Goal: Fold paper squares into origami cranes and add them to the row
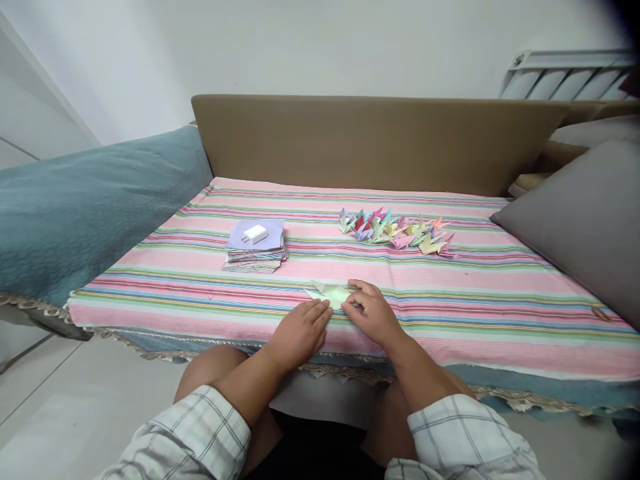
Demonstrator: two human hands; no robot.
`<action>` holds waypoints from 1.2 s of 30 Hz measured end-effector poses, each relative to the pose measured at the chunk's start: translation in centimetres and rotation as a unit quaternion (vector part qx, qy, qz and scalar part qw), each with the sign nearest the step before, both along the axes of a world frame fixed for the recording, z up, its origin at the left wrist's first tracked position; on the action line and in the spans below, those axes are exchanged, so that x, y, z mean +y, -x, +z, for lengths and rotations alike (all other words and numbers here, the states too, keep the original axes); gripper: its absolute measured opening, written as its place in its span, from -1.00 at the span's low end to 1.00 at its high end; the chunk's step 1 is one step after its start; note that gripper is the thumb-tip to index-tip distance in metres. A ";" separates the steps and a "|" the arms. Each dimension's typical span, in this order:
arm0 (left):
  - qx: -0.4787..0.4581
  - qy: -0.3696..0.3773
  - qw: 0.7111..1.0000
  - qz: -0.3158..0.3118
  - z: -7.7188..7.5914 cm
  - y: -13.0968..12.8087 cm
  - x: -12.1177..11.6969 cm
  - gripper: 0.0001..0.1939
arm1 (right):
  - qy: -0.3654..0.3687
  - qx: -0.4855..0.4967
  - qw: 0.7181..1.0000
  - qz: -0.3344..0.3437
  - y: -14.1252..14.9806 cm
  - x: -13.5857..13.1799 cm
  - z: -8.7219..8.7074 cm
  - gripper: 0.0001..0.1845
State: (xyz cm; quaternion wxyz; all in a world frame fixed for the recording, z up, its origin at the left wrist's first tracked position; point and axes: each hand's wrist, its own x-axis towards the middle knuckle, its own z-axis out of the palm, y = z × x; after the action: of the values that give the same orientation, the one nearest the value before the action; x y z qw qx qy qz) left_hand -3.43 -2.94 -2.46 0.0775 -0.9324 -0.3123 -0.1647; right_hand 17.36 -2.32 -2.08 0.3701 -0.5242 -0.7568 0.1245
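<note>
A pale green sheet of folded origami paper (336, 295) lies on the striped cloth in front of me, with pointed flaps at its left end. My left hand (301, 331) rests palm down at its near left edge, fingers stretched out flat and fingertips touching the paper. My right hand (373, 311) is curled over the right end, thumb and fingers closed on the paper. That end is partly hidden beneath the fingers.
Behind my left hand is a stack of coloured paper sheets (256, 259) with a white plug adapter (255, 233) on top. Several folded paper cranes (395, 230) sit together farther back. A grey cushion (580, 220) leans at the right; a brown backrest (370, 143) closes the far side.
</note>
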 end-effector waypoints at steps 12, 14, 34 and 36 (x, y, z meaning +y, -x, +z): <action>-0.003 0.021 1.000 0.000 -0.1 0.1 0.1 -0.57 | 0.035 0.006 0.999 -0.012 -0.2 0.3 -0.3 -0.86; -0.005 0.025 1.000 0.003 -0.1 0.0 0.0 -0.55 | 0.035 0.000 0.999 -0.011 -0.2 0.4 -0.5 -0.87; 0.007 0.046 0.999 0.020 0.3 -0.5 -0.2 -0.57 | 0.057 -0.025 0.998 0.003 -0.4 0.3 -0.6 -0.84; 0.010 0.046 0.999 0.024 0.3 -0.5 -0.2 -0.57 | 0.052 -0.021 0.998 -0.004 -0.3 0.3 -0.6 -0.86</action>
State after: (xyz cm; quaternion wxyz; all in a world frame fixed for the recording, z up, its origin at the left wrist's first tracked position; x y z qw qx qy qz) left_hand -2.94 -3.17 -2.20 0.0410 -0.9289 -0.3408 -0.1391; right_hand 17.70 -2.06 -2.68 0.3266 -0.5487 -0.7546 0.1512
